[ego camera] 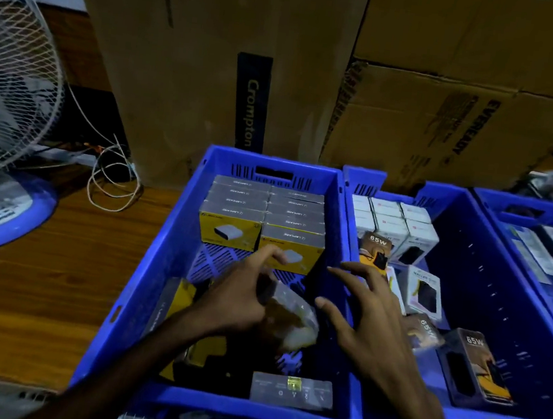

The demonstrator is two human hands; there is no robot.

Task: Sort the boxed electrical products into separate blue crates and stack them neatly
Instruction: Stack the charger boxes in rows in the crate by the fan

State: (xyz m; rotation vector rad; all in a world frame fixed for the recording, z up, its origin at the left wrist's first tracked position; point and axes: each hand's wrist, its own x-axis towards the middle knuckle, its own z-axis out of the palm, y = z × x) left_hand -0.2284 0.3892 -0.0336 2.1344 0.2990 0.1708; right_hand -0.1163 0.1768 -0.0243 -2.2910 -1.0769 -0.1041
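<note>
Large brown cartons (215, 64) stand behind the work area, evidently stock storage. A wooden worktop (37, 268) carries a table fan (8, 103) at the far left, well apart from the sorting.

Three blue crates sit side by side. The left crate (142, 283) holds yellow boxes (263, 221) packed in two tidy rows against its far wall, standing on edge so that the labels read from the front; this looks like the finished part of the stack. Its near half is unsorted: one yellow box lies tilted under the left forearm, and a grey box (292, 392) lies flat near the front wall.

The middle crate (500, 286) holds white boxes (394, 222) grouped at its far left corner, with loose "65W" boxes (477, 366) scattered and tipped along its left side, not yet stacked. The right crate (525, 217) is only partly in view; its contents cannot be identified.

The left hand (241, 295) is closed around a small box (290, 314) above the left crate's floor; the item is motion-blurred, so its type is uncertain, though it is probably another of the yellow product. The right hand (366, 319) is open with fingers spread, holding nothing, poised over the wall between the left and middle crates, beside the held box, apparently ready to steady it.
</note>
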